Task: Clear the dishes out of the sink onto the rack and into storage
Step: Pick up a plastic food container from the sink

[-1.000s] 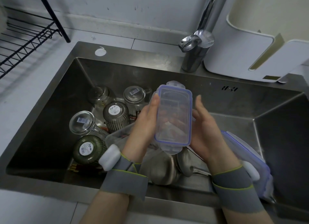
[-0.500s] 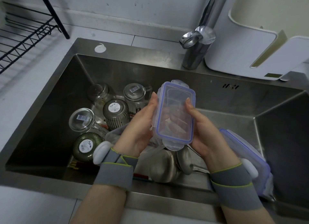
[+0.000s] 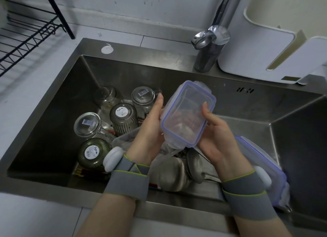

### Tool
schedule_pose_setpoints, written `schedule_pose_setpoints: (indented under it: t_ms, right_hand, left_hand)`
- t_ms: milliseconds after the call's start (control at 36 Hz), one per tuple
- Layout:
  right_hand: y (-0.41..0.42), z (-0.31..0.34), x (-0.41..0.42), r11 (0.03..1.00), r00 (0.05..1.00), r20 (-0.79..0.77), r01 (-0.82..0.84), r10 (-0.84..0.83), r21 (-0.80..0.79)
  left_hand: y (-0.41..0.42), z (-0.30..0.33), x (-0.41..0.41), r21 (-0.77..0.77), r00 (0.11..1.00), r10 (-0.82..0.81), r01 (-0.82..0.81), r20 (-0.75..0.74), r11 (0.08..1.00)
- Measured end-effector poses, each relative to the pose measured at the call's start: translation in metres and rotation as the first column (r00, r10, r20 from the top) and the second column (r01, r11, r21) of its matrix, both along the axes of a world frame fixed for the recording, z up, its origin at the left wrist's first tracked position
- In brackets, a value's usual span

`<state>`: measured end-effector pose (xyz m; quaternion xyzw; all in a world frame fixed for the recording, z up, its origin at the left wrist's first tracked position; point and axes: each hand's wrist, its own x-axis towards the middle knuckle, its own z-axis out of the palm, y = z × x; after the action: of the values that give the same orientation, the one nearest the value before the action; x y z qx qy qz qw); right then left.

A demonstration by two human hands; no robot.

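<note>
Both hands, left hand [image 3: 150, 130] and right hand [image 3: 218, 139], hold the tilted container [image 3: 187, 113].

The left half of the sink [image 3: 53, 148] floor is crowded with 5 upturned glasses [image 3: 86, 124], and metal bowls [image 3: 174, 176] fill the middle. The right floor is bare. The faucet [image 3: 210, 47] stands behind, the rack [image 3: 26, 40] far left.
</note>
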<state>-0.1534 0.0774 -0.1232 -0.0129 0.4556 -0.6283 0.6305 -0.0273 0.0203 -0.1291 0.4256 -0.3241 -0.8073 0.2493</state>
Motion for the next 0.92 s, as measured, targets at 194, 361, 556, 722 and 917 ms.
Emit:
schedule_pose_setpoints:
  t_ms: [194,361,556,722,917]
  right_hand:
    - [-0.001,-0.003,-0.002,0.991,0.987,-0.083,0.135,-0.135,-0.006]
    - [0.001,-0.009,-0.004,0.954,0.785,-0.543,0.244,-0.299,-0.173]
    - [0.001,-0.007,-0.001,0.963,0.721,-0.639,0.195,-0.268,-0.185]
    - [-0.001,-0.004,-0.002,0.964,0.777,-0.571,0.216,-0.265,-0.153]
    - [0.000,-0.002,-0.008,0.971,0.824,-0.520,0.232,-0.227,-0.056]
  left_hand:
    - [0.006,-0.003,-0.004,-0.124,0.999,0.042,-0.039,0.019,0.991]
    - [0.006,-0.002,-0.004,-0.215,0.990,0.098,-0.075,0.099,0.974]
    - [0.004,0.002,-0.004,-0.193,0.977,0.189,-0.169,0.094,0.967]
    - [0.003,-0.001,-0.003,-0.242,0.971,0.212,-0.180,0.114,0.953]
    - [0.002,-0.004,-0.001,-0.241,0.965,0.221,-0.183,0.144,0.953]
